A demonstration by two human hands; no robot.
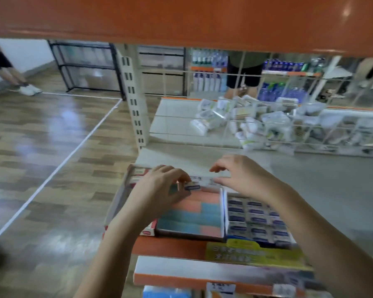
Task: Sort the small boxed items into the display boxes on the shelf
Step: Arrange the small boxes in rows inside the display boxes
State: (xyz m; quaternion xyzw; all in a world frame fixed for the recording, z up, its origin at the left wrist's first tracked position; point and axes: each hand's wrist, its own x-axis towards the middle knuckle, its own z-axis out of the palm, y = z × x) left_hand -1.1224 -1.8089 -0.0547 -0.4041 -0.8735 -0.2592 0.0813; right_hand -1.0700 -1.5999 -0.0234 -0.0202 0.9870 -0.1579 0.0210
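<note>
Grey shelf (310, 190) carries two display boxes (190, 216), side by side.

White packets (265, 125) heaped behind a wire grid (235, 93); wood-pattern floor (41, 147).

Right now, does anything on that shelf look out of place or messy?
Yes: the left hand pinches a white-and-blue small box over the pink-and-blue display box, though it matches the right display box. Behind the wire grid, white packets lie in a loose heap.

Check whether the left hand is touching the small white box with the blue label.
Touching. The head view shows the left hand pinching the small white box with the blue label at its fingertips, above the display box of pink and blue items.
</note>
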